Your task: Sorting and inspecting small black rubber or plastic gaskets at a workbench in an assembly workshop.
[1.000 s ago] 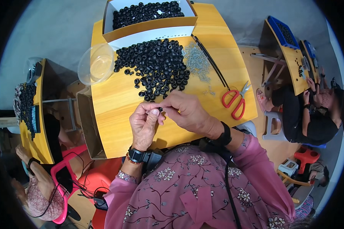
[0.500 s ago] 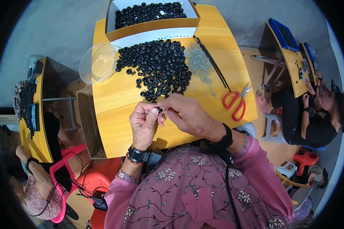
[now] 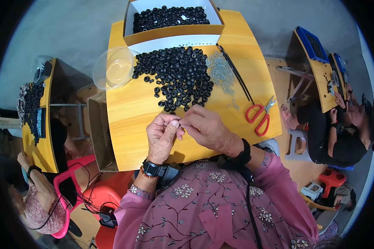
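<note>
My left hand (image 3: 161,137) and my right hand (image 3: 210,130) meet fingertip to fingertip above the near part of the yellow table (image 3: 131,143). Both are closed in a pinch. The small black ring-shaped part seen between them earlier is now almost wholly covered by my fingers. What my right fingertips grip is hidden. Just beyond my hands spreads a pile of black ring-shaped parts (image 3: 174,68), loose at its near edge. Beside it on the right lies a heap of tiny pale, glinting pieces (image 3: 221,72). Red-handled scissors (image 3: 257,118) lie with blades slightly apart, right of my right hand.
An open box (image 3: 174,34) of similar black parts stands at the table's far edge. A clear round tub (image 3: 99,70) sits at the left edge. Thin black rods (image 3: 236,74) lie slanted toward the scissors. People work at side tables (image 3: 43,155) left and right.
The whole view has shifted slightly, so the table appears a little further right and lower. My fingers have closed over the small black part, which showed between them before.
</note>
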A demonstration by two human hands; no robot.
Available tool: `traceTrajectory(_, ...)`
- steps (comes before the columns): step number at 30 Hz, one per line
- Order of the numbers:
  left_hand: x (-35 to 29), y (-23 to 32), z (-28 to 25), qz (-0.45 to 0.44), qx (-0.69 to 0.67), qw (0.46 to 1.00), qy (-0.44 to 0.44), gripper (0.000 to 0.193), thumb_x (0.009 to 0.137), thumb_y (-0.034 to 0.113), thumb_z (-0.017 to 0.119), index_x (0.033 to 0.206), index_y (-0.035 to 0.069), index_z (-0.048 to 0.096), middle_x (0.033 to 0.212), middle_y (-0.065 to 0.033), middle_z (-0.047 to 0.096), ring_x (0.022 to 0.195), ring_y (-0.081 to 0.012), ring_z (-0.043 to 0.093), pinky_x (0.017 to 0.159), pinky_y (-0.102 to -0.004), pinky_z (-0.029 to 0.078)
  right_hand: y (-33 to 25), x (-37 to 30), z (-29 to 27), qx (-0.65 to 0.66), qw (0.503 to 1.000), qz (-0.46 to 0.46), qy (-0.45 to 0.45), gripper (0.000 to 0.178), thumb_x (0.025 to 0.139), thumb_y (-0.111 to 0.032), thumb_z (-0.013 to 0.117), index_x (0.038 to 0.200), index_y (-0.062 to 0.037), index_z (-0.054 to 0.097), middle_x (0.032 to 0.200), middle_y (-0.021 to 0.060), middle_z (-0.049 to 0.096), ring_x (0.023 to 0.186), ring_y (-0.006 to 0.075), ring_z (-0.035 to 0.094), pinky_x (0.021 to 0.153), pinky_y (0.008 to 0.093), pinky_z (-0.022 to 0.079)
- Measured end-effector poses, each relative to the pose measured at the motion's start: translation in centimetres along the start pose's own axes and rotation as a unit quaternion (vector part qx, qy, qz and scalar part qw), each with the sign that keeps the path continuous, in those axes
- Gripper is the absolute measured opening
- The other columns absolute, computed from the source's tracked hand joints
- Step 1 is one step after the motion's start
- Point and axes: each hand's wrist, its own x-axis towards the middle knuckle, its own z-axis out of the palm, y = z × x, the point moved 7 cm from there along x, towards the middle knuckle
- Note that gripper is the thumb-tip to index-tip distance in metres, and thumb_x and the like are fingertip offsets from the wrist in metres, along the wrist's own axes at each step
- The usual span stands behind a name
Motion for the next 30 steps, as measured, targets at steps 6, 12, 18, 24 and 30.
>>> traceTrajectory(6,-0.8,1.0,0.8,0.006,0.051,0.999,-0.014,0.017,0.098,0.010,0.064,0.108,-0.002,0.059,0.089,-0.0079,0.067,0.075,-0.0120,0.064,0.068,-0.0261,0.055,0.2,-1.1,0.2,0.009,1.000,0.003,0.025,0.013,0.087,0.000,0.066,0.099,-0.0007,0.068,0.089,0.0136,0.060,0.077,0.0285,0.063,0.065,0.0368,0.051)
traceTrajectory(12,-1.4,2.1,-0.5,0.026,0.123,0.990,0.056,0.014,0.100,0.010,0.062,0.109,0.000,0.057,0.093,-0.0060,0.066,0.075,-0.0103,0.062,0.069,-0.0254,0.054,1.6,0.8,0.0,0.056,0.997,0.039,0.039,0.016,0.088,0.001,0.065,0.103,-0.0021,0.071,0.091,0.0126,0.061,0.075,0.0266,0.061,0.065,0.0352,0.049)
traceTrajectory(18,-1.1,1.8,-2.7,0.058,0.039,0.991,0.116,0.015,0.100,0.011,0.060,0.111,0.001,0.056,0.099,-0.0079,0.065,0.075,-0.0100,0.060,0.067,-0.0252,0.053,3.0,5.6,1.6,-0.118,0.992,0.015,-0.034,0.009,0.088,-0.007,0.058,0.090,-0.0032,0.065,0.088,0.0130,0.056,0.074,0.0345,0.064,0.064,0.0454,0.052)
traceTrajectory(24,-0.8,1.5,-3.0,0.071,0.008,0.991,0.110,0.011,0.102,0.007,0.057,0.111,0.001,0.054,0.100,-0.0078,0.064,0.077,-0.0105,0.061,0.069,-0.0253,0.053,3.5,7.1,3.8,-0.200,0.970,0.045,-0.128,0.011,0.082,-0.005,0.062,0.091,-0.0036,0.069,0.086,0.0124,0.057,0.073,0.0340,0.064,0.063,0.0448,0.051)
traceTrajectory(30,-0.6,1.5,-3.1,0.073,0.001,0.992,0.107,0.012,0.101,0.007,0.058,0.111,0.002,0.054,0.102,-0.0088,0.064,0.076,-0.0101,0.059,0.068,-0.0255,0.052,3.8,7.3,4.5,-0.235,0.958,0.041,-0.159,0.006,0.081,-0.007,0.062,0.082,-0.0020,0.067,0.083,0.0136,0.057,0.070,0.0354,0.063,0.062,0.0456,0.051)
